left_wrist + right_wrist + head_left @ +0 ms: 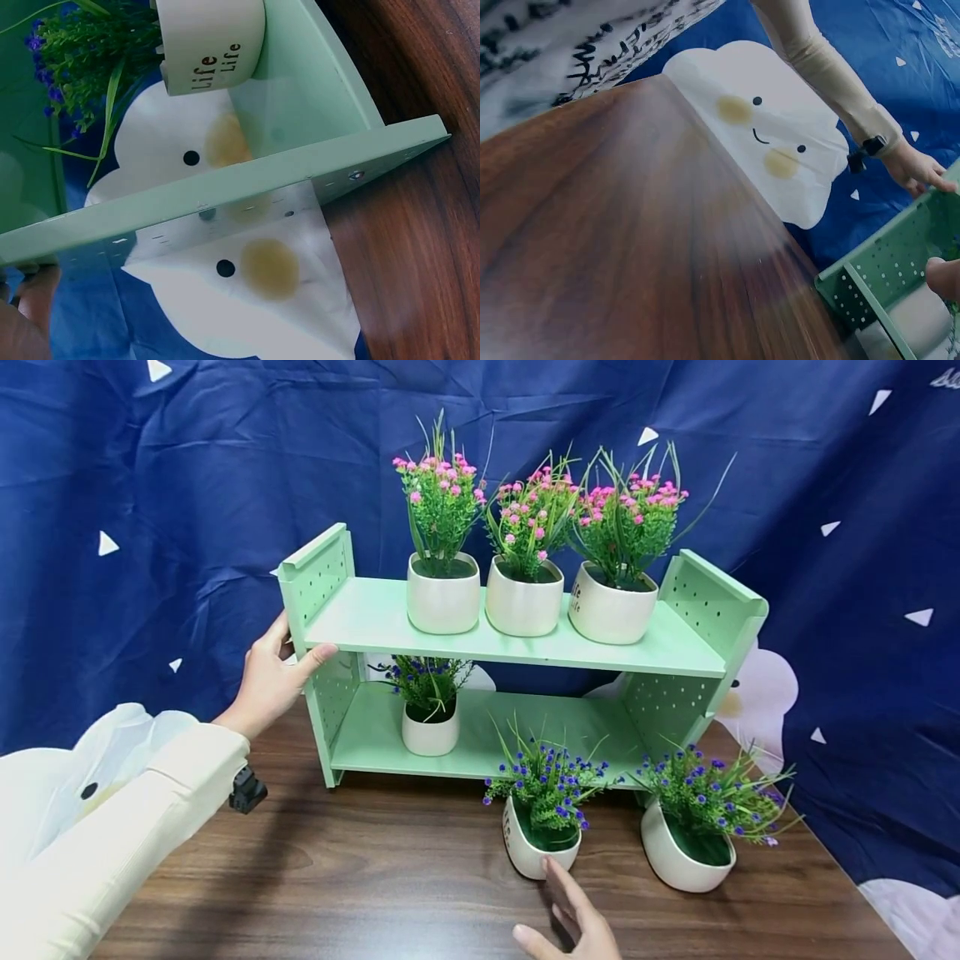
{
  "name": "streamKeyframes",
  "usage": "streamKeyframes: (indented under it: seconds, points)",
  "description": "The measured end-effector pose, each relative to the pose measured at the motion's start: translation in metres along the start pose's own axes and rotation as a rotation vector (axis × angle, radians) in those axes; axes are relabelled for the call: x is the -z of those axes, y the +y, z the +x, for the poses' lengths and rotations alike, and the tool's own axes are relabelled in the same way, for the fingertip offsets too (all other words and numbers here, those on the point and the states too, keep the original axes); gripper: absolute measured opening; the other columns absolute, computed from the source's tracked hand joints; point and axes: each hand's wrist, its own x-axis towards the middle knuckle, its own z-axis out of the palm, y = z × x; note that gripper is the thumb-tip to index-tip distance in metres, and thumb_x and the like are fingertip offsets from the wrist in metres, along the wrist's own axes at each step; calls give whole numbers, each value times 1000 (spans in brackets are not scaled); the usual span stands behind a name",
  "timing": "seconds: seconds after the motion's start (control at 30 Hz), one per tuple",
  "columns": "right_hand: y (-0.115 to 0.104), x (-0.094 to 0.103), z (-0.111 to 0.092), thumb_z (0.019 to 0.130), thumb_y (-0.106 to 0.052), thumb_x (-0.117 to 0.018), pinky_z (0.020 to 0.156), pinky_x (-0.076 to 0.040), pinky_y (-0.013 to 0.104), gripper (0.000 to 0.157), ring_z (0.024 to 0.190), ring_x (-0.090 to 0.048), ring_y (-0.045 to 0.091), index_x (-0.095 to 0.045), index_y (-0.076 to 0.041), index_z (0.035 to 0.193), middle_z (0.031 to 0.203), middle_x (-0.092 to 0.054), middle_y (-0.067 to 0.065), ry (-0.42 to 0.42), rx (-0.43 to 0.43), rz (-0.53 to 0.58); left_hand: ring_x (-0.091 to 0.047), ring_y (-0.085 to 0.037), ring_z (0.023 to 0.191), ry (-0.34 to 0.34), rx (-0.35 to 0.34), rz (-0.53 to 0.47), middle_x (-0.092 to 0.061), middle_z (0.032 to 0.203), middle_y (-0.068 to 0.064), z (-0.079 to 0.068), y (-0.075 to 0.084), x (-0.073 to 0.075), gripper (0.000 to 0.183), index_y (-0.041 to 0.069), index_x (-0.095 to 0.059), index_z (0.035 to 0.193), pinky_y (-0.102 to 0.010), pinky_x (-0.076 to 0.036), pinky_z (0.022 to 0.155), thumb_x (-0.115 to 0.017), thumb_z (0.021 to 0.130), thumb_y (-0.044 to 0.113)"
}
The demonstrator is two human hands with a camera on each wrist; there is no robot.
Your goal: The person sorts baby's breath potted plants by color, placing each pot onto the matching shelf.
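Observation:
My left hand (272,675) grips the left side panel of a light green two-tier shelf (487,647), thumb in front and fingers behind. In the right wrist view, the same hand (915,169) holds the panel's upper edge. At the table's front, my right hand (573,922) reaches toward a white pot of blue-purple flowers (536,852). Its index fingertip is right at the pot's front rim, with the thumb held apart. This pot tilts in front of the shelf. Another pot of blue-purple flowers (686,860) leans to its right.
Three white pots with pink flowers (442,597) line the upper tier. A pot of blue-purple flowers (431,731) stands on the lower tier's left part. Behind the brown wooden table (360,868) hangs a blue cloth (225,468).

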Motion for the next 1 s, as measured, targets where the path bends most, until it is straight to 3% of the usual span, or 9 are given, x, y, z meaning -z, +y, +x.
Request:
streamKeyframes:
  seconds: [0.1, 0.17, 0.33, 0.4, 0.8, 1.0]
  points:
    - [4, 8, -2, 78, -16, -79, 91, -43, 15, 80, 128, -48, 26, -38, -2, 144, 144, -45, 18, 29, -54, 7, -54, -24, 121, -1, -1, 1, -55, 135, -9, 0, 0, 0, 64, 21, -42, 145, -10, -45, 82, -70, 88, 30]
    - [6, 12, -1, 78, -18, -79, 94, -46, 23, 81, 129, -45, 36, -36, 0, 145, 144, -43, 21, 47, -76, 1, -54, -24, 121, 0, 3, 0, -55, 135, -9, 0, -1, 0, 64, 21, -42, 145, -10, -46, 81, -70, 88, 30]
    - [10, 19, 6, 81, -24, -78, 102, -41, 45, 86, 133, -39, 41, -29, 0, 148, 147, -37, 26, 65, -135, -9, -54, -24, 121, 1, 7, -2, -54, 136, -9, -1, -1, 1, 64, 21, -41, 145, -12, -46, 82, -70, 88, 30]
    - [12, 21, 8, 81, -23, -77, 103, -40, 47, 87, 133, -38, 42, -27, 1, 149, 148, -35, 27, 75, -138, -17, -54, -24, 121, -1, 1, -1, -54, 136, -9, -1, -1, 1, 64, 21, -42, 145, -11, -46, 82, -70, 89, 29]
    - [18, 23, 36, 82, -24, -78, 106, -33, 54, 96, 137, -26, 46, -16, 1, 151, 153, -20, 28, 132, -65, -80, -54, -24, 121, 5, -12, 5, -55, 135, -9, -1, 1, 1, 63, 21, -42, 145, -9, -45, 81, -70, 89, 28]
    - [21, 16, 53, 79, -20, -80, 106, -33, 50, 98, 138, -29, 42, -16, 2, 151, 151, -25, 28, 151, 21, -78, -54, -24, 121, 3, -4, 10, -55, 135, -10, 0, 0, 0, 64, 20, -41, 145, -10, -45, 82, -70, 89, 29]
